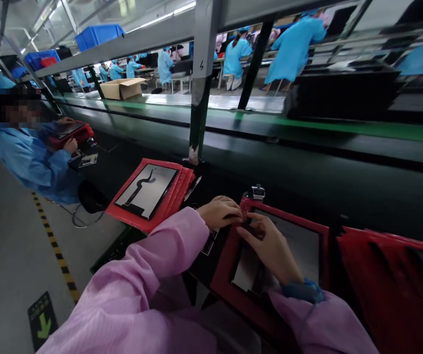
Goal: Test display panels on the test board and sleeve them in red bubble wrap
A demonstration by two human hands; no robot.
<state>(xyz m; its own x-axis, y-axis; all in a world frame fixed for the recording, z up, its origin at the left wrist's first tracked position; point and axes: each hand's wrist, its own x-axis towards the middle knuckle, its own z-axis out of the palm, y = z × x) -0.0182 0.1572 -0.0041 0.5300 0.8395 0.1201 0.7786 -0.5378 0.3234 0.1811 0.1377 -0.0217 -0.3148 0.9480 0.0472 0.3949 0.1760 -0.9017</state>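
A flat display panel [305, 246] with a dark border lies on a red padded sheet [219, 275] in front of me. My left hand [221, 211] is at the upper left corner of the panel and sheet, its fingers bent and close together. Over the panel's left part is my right hand [270, 246], thumb and fingers curled toward the same corner. What the fingertips of both hands pinch is too small or hidden to make out. A small metal tally counter [258, 191] stands just behind the sheet's top edge.
To the left, another panel [148, 189] with a dark curved strip rests on stacked red sheets [178, 196]. More red bags [388, 275] lie at right. A metal post [199, 88] rises beyond the bench, beside a conveyor [307, 162]. A co-worker [30, 152] sits at left.
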